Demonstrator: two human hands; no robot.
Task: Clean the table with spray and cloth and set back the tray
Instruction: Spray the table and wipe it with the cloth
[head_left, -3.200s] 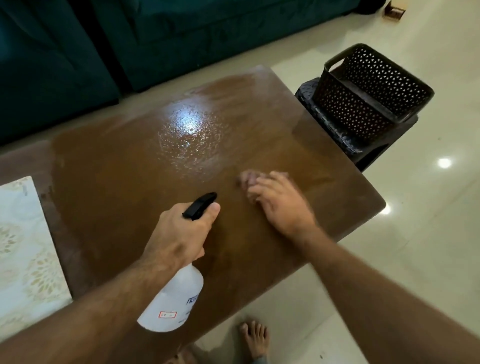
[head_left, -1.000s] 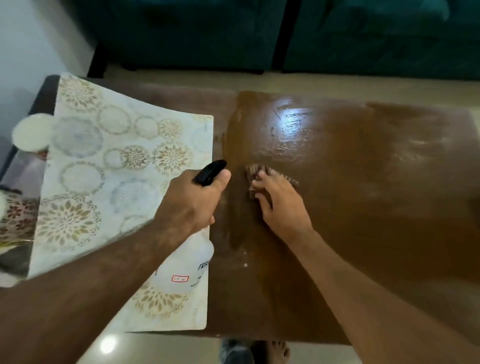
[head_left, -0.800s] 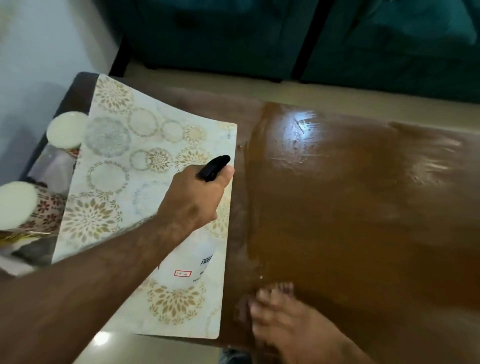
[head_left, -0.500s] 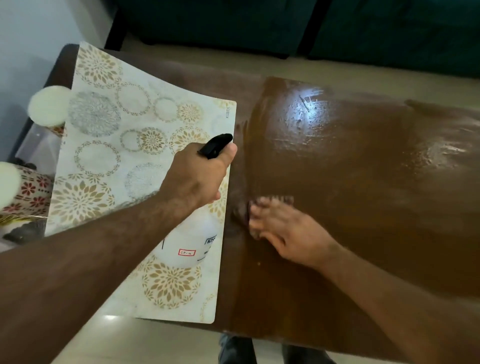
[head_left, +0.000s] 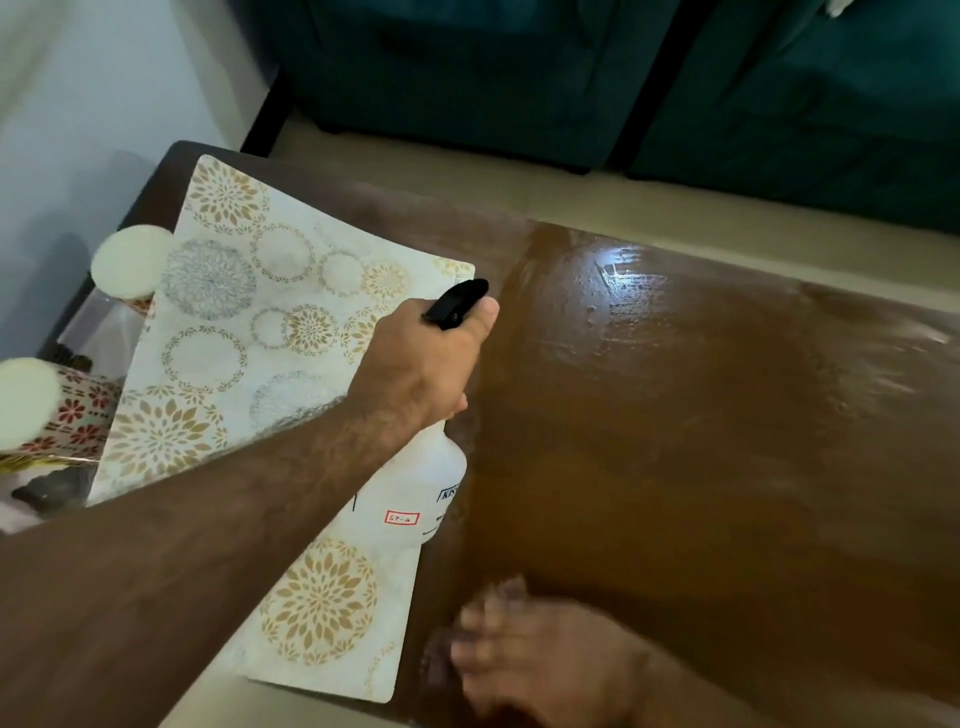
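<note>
My left hand (head_left: 415, 364) grips a white spray bottle (head_left: 415, 493) with a black nozzle, held above the seam between a patterned mat and the bare wood. My right hand (head_left: 540, 660), blurred by motion, presses a small brownish cloth (head_left: 436, 660) flat on the wet brown table (head_left: 701, 441) near its front edge. Most of the cloth is hidden under the fingers. The tabletop shines with wet streaks. No tray shows clearly in this view.
A cream mat (head_left: 234, 332) with gold and grey floral circles covers the table's left part. Left of it stand patterned containers with round cream lids (head_left: 130, 260). Dark teal sofas (head_left: 675, 78) line the far side, across a strip of pale floor.
My right hand has slid the cloth from mid-table toward the front edge beside the mat. My left hand still holds the bottle in about the same place.
</note>
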